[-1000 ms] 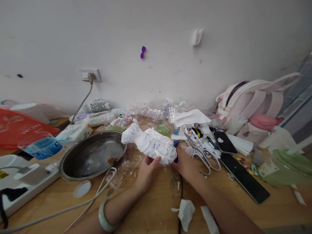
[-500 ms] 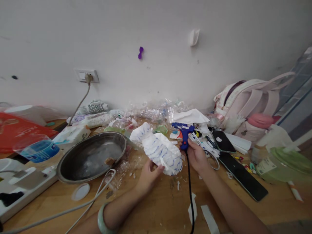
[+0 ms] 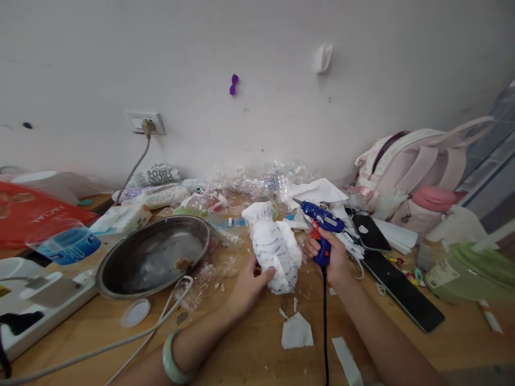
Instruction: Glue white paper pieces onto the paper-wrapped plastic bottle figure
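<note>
My left hand (image 3: pixel 252 287) grips a white, paper-covered shape (image 3: pixel 276 252) marked with short blue strokes, like a small vase. The thumb presses on its lower front near a small white strip; the other fingers are behind it. My right hand (image 3: pixel 330 256) is wrapped round the handle of a blue glue gun (image 3: pixel 322 214) with an orange trigger. The gun's nozzle points up and left, just right of the shape's top and apart from it. A black cord (image 3: pixel 325 321) runs from the handle down to the table's front.
Left stand a round metal pan (image 3: pixel 153 254), a white power strip (image 3: pixel 52 305) and a loose white cable (image 3: pixel 120 343). Clear plastic wrapping (image 3: pixel 257 185) lies along the wall. Phones (image 3: pixel 402 292), a green-lidded cup (image 3: pixel 462 273) and a pink backpack (image 3: pixel 418 155) are right; paper scraps (image 3: pixel 296 331) lie in front.
The white shape has turned more upright and moved slightly right. The glue gun has moved right, its nozzle now tilted upward, with fingers round the handle. A paper scrap now shows below the shape.
</note>
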A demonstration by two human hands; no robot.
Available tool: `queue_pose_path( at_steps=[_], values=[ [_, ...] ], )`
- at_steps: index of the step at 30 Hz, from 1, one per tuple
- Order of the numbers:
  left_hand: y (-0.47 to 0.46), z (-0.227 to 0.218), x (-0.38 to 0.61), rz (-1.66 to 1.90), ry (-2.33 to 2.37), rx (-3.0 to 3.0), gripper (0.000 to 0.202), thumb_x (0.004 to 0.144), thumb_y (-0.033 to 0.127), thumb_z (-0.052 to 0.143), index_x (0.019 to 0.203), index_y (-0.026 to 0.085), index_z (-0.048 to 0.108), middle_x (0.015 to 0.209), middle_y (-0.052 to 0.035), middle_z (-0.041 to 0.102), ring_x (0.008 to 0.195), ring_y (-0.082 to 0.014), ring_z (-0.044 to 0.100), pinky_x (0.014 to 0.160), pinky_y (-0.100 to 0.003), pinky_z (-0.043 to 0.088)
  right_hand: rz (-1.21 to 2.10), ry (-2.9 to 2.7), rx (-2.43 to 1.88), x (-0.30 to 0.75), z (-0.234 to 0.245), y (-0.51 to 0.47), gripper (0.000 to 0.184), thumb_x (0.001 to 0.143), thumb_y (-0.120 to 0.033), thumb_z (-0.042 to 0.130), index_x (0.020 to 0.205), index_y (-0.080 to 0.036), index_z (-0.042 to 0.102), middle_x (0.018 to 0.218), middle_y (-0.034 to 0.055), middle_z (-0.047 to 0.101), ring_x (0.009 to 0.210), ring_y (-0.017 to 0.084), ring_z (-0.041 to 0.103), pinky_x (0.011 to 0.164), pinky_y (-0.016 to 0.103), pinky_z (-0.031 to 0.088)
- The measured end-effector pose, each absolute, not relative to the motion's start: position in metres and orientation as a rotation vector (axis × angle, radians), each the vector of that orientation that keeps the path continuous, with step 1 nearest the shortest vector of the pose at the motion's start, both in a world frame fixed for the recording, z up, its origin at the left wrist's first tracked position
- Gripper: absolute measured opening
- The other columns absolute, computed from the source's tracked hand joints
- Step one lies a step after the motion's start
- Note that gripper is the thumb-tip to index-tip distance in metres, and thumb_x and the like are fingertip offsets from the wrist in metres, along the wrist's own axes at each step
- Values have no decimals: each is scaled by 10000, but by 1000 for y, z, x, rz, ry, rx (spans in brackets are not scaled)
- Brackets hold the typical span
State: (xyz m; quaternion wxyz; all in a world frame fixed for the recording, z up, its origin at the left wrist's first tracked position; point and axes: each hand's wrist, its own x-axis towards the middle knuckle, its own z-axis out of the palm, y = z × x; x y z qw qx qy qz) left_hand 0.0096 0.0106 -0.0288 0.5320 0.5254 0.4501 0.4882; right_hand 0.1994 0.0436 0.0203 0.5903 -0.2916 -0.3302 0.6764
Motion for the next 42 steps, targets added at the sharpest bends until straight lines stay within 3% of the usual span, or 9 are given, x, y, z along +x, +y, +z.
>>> queue_pose_path(
  at_steps=[8,12,23,33,42],
  values=[
    [22,-22,4,1319,1189,1113,537,604,453,679,1028,136,591,1034,-110,668,946,-272,591,819,-345,448,1380,-1178,-735,197,25,29,210,666,-377,646,670,-169,616,630,-7,540,452,86,431,430,226,308],
    [22,-23,5,1304,1191,1163,507,635,429,671,1041,137,589,1024,-101,675,940,-268,596,819,-349,449,1344,-1305,-850,197,21,26,221,695,-389,655,683,-172,612,560,-23,505,463,89,431,436,215,314],
    [21,-26,5,1289,1153,1187,558,656,429,665,1106,123,544,1099,-124,645,989,-271,581,864,-356,434,1337,-1221,-1025,193,22,25,279,576,-409,717,641,-165,597,512,-29,511,429,83,430,400,204,305],
    [22,-26,6,1295,1150,1174,554,644,425,665,1099,133,546,1090,-115,651,978,-270,586,866,-362,436,1325,-1299,-1091,194,23,25,314,584,-427,685,530,-172,510,461,-32,471,421,86,421,406,211,313],
    [21,-24,6,1275,1199,1214,537,644,429,646,1085,136,553,1050,-110,664,934,-270,594,833,-371,446,1319,-1292,-1065,194,23,24,312,597,-427,687,551,-168,519,468,-37,463,433,81,421,418,207,307]
  ],
)
